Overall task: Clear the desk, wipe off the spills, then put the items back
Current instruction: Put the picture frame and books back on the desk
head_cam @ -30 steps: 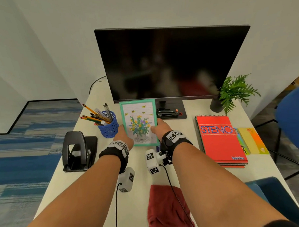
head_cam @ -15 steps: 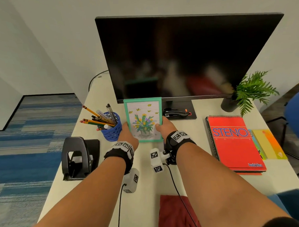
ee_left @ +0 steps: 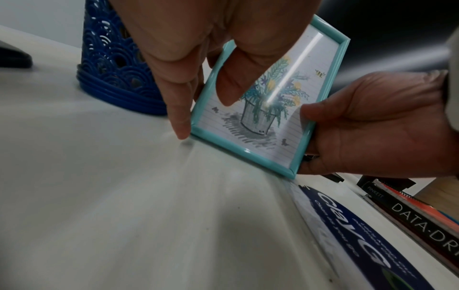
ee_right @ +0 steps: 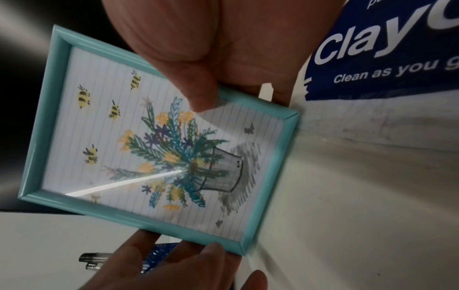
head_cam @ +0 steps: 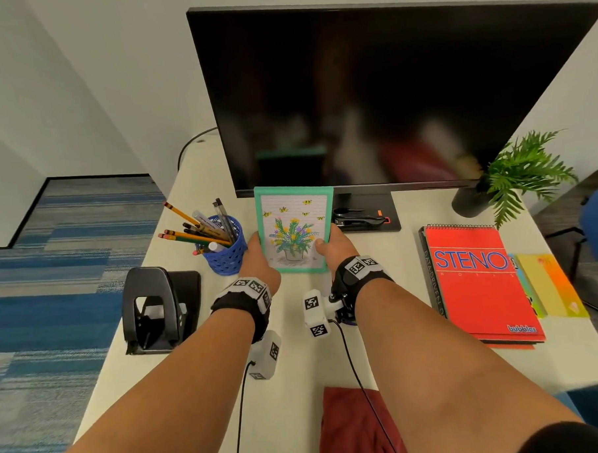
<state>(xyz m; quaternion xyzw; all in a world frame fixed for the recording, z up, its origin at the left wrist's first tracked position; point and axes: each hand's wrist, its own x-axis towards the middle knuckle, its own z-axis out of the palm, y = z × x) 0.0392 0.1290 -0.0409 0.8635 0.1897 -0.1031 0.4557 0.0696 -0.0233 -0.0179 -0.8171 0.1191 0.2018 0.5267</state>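
Both of my hands hold the teal picture frame [head_cam: 295,228] by its side edges, left hand [head_cam: 258,260] and right hand [head_cam: 336,248] each with a thumb on the glass and fingers behind. Over the last second I have carried it a little further back, so it now stands nearly upright with its bottom edge touching the desk [head_cam: 296,356], just beside the blue pencil cup [head_cam: 225,253] and in front of the monitor [head_cam: 370,96]. I judge the put-back stage is under way, with the frame close to being released.
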